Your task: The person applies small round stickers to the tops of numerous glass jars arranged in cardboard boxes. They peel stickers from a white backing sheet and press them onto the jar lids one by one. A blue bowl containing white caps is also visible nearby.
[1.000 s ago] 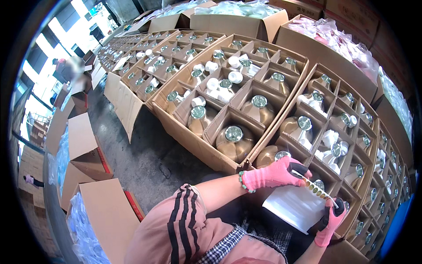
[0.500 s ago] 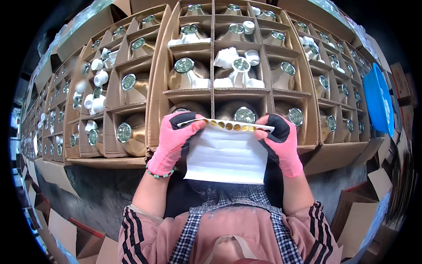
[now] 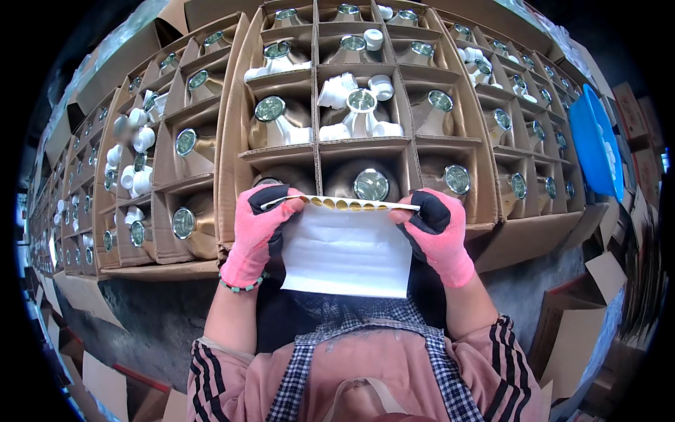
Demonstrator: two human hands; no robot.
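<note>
A white sheet with a row of round gold stickers [image 3: 342, 205] along its folded top edge is stretched between my hands. My left hand [image 3: 254, 225], in a pink glove with black fingers, pinches the sheet's left end. At the right end, my right hand [image 3: 439, 235], gloved the same way, grips it too. The blank white side of the sheet [image 3: 344, 253] hangs down in front of my checked apron. Just beyond the sheet's top edge stands a gold-toned bottle [image 3: 370, 186] with an open round mouth, in the near row of a divided cardboard box [image 3: 232, 141].
More divided boxes [image 3: 204, 267] of similar bottles stand to the left and right. White plastic caps and fittings [image 3: 337, 90] lie among the bottles. A blue basin [image 3: 590, 141] is at the right. Open cardboard cartons [image 3: 573, 344] stand on the floor at lower right.
The whole view has shifted slightly, so the boxes and hands appear farther left. Both hands keep their hold on the sticker sheet.
</note>
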